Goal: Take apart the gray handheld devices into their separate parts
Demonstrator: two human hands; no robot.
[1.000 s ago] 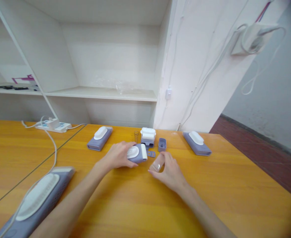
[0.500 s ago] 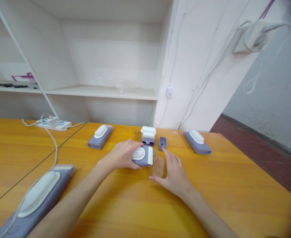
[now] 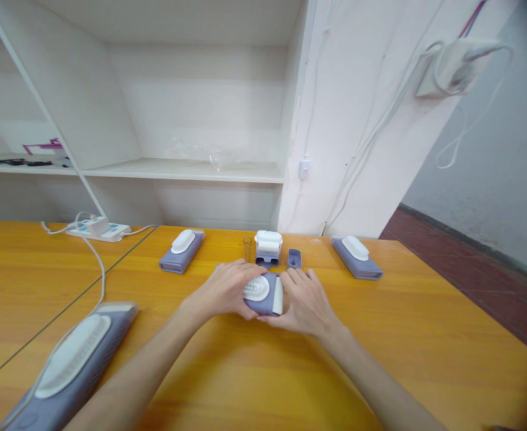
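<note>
Your right hand (image 3: 306, 302) has left the clear cap and closed in: now both hands clasp the lavender plastic device (image 3: 266, 294), with its white ribbed oval pad, on the glossy wooden table (image 3: 425, 335). Left hand (image 3: 225, 290) fingers curl around its left side.

white shelving (image 3: 187, 169), white wall (image 3: 357, 137), orange wooden table (image 3: 425, 335), dark red floor (image 3: 479, 269)

Lavender-and-white device (image 3: 263, 293), orange wooden table (image 3: 425, 335)
</note>
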